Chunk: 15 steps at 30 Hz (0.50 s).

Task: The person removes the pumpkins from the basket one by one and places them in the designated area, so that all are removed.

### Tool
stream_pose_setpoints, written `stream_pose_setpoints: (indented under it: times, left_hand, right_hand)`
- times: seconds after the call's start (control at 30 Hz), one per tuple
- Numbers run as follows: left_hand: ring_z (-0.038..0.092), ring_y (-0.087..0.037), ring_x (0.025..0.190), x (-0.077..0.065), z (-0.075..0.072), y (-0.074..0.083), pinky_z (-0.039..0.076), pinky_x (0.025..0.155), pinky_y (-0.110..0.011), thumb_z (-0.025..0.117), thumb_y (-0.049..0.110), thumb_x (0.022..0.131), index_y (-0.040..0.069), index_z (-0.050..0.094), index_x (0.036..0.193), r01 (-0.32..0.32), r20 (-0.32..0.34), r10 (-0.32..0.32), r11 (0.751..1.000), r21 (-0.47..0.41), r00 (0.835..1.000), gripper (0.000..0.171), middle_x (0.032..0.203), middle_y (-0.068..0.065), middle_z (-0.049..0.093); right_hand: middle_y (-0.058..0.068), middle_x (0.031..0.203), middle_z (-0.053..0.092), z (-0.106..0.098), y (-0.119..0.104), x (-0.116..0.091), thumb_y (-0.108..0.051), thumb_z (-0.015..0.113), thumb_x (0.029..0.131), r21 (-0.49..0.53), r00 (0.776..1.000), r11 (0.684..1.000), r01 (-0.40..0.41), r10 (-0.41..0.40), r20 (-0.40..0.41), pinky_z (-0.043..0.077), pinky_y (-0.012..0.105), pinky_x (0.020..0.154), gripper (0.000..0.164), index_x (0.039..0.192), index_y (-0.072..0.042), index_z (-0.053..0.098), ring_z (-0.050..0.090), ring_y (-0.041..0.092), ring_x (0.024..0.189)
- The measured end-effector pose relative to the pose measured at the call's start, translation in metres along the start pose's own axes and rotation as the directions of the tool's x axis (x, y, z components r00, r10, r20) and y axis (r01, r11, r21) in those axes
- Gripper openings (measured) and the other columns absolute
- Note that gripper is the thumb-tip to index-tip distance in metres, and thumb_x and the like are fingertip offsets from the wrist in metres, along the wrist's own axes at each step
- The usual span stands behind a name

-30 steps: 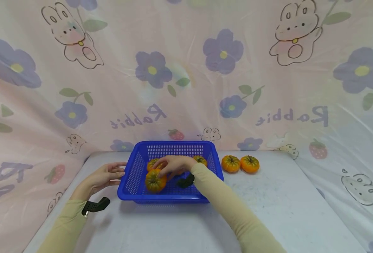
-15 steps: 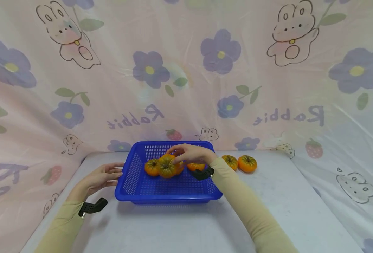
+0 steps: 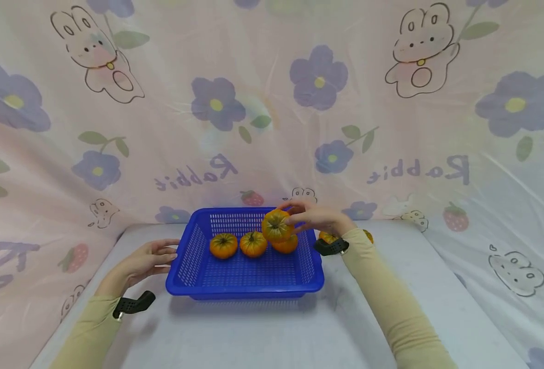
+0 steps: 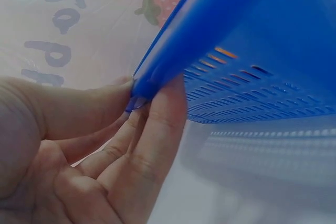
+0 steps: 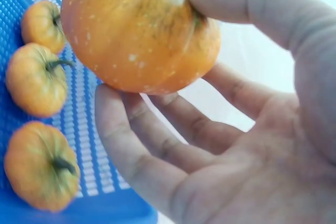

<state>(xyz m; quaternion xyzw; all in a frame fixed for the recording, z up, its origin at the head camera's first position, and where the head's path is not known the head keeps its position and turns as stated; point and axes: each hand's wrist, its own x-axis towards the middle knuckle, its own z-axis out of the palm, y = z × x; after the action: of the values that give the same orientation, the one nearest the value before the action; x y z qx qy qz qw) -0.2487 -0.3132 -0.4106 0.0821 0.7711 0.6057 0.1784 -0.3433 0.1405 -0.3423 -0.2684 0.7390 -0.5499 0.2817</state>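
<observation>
My right hand (image 3: 315, 218) holds an orange pumpkin with greenish ribs (image 3: 277, 225) above the right part of the blue basket (image 3: 244, 295). In the right wrist view, thumb and fingers grip this small pumpkin (image 5: 139, 35) from opposite sides. Three more pumpkins lie in a row inside the basket: a left one (image 3: 223, 246), a middle one (image 3: 253, 244) and a right one (image 3: 284, 244), partly covered by the held one. My left hand (image 3: 144, 264) pinches the basket's left rim; the left wrist view shows thumb and fingers on the blue rim (image 4: 173, 51).
On the white table (image 3: 253, 333), right of the basket, two pumpkins are mostly hidden behind my right wrist; parts of one pumpkin (image 3: 328, 237) and the other pumpkin (image 3: 368, 236) show. A patterned curtain (image 3: 272, 143) hangs behind the table.
My right hand has lifted the pumpkin from the basket's front left and carried it rightward and up, over the right pumpkin. The left hand has stayed at the rim.
</observation>
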Motion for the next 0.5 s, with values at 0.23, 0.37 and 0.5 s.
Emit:
stream_pose_setpoints:
  times: [0.23, 0.37, 0.5]
  left_hand:
    - [0.062, -0.027, 0.103, 0.0, 0.002, 0.0, 0.053, 0.087, -0.04, 0.055, 0.014, 0.099, -0.009, 0.021, 0.146, 0.007, -0.013, -0.007, 1.0, -0.004, 1.0, 0.062, 0.124, -0.023, 0.055]
    - [0.061, -0.027, 0.104, 0.0, 0.002, 0.0, 0.053, 0.087, -0.04, 0.055, 0.014, 0.099, -0.009, 0.021, 0.146, 0.003, -0.003, -0.003, 1.0, -0.011, 1.0, 0.063, 0.125, -0.023, 0.055]
    - [0.06, -0.027, 0.105, 0.0, 0.001, -0.001, 0.052, 0.088, -0.04, 0.054, 0.014, 0.099, -0.009, 0.02, 0.146, -0.005, 0.011, 0.005, 1.0, -0.008, 1.0, 0.062, 0.125, -0.023, 0.055]
  right_hand:
    - [0.015, 0.133, 0.048, -0.029, 0.01, -0.025, -0.016, 0.064, 0.092, -0.042, 0.997, 0.999, -0.01, 0.006, -0.075, 0.048, 0.05, 0.091, 0.048, 0.137, -0.012, 0.047, 0.05, 0.033, 0.117]
    - [0.019, 0.132, 0.047, -0.044, 0.016, -0.041, -0.017, 0.064, 0.092, -0.029, 0.99, 0.999, -0.031, 0.027, -0.138, 0.047, 0.052, 0.093, 0.051, 0.138, -0.009, 0.045, 0.052, 0.035, 0.115]
    - [0.02, 0.133, 0.046, -0.058, 0.024, -0.056, -0.018, 0.061, 0.094, -0.004, 0.984, 0.999, -0.036, 0.035, -0.175, 0.046, 0.052, 0.094, 0.051, 0.14, -0.008, 0.041, 0.051, 0.034, 0.115]
